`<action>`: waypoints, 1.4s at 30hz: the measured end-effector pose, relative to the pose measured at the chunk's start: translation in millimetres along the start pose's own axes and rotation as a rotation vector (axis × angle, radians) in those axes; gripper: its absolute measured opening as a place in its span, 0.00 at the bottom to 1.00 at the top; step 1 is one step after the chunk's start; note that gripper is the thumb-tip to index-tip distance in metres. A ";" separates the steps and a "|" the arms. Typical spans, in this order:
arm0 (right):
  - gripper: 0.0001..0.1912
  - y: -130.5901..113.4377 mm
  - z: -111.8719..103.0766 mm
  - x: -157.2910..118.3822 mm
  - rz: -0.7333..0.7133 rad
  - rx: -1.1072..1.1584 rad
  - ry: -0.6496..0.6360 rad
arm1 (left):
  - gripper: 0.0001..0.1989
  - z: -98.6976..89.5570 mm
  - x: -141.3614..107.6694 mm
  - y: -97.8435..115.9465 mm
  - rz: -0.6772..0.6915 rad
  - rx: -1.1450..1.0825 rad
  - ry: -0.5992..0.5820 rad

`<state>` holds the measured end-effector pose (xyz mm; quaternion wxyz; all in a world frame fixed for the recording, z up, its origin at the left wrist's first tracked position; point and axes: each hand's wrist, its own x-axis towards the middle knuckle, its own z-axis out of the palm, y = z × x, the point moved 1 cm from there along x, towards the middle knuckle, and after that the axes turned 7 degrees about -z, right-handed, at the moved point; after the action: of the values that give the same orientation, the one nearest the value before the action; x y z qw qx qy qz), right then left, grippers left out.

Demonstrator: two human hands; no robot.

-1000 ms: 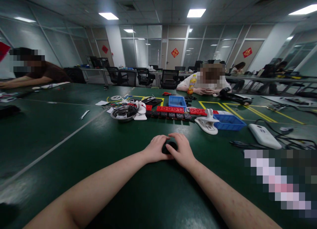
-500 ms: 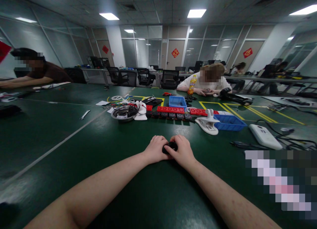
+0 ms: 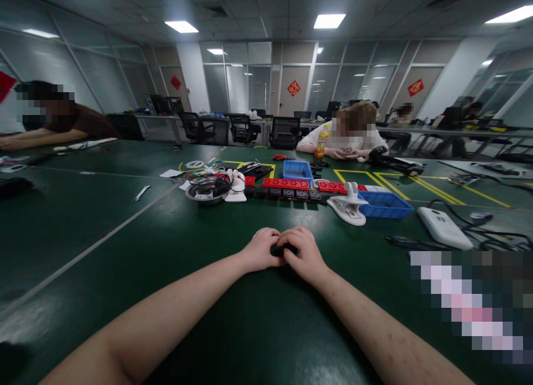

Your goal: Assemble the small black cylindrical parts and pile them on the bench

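Observation:
Between my two hands, low over the green table (image 3: 200,318), is a small black rounded object (image 3: 278,251), mostly covered by fingers, so its kind is hidden. My left hand (image 3: 260,249) is closed around its left side. My right hand (image 3: 303,250) grips it from the right, with the fingers curled over the top and the thumb at the near side. The fingertips of both hands meet above it.
Beyond my hands lies a row of red and black modules (image 3: 286,184), between a metal bowl of cables (image 3: 195,199) and a white clamp stand (image 3: 350,207). Blue bins (image 3: 387,205), a wrench (image 3: 141,193) and a white power bank-like box (image 3: 443,228) lie around. A person (image 3: 310,140) sits opposite.
My right fingers have moved left over the top of the black object, and more of it is covered. Its upper face showed before. Both hands stay in nearly the same place.

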<state>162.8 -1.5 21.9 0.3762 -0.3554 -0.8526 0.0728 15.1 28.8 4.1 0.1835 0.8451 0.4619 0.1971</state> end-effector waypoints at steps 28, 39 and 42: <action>0.12 9.2 9.3 0.8 0.270 -0.175 0.051 | 0.19 3.7 -2.5 3.1 -0.063 0.055 0.072; 0.10 6.5 6.1 -0.2 0.071 -0.023 0.005 | 0.19 -1.4 -2.5 4.8 0.026 0.035 0.010; 0.11 3.8 4.0 -0.2 0.052 -0.010 0.026 | 0.20 -0.9 -2.7 4.0 0.022 0.038 -0.008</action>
<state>162.2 1.8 17.5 0.3836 -0.3804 -0.8383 0.0737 16.1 24.6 6.3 0.1668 0.8543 0.4555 0.1869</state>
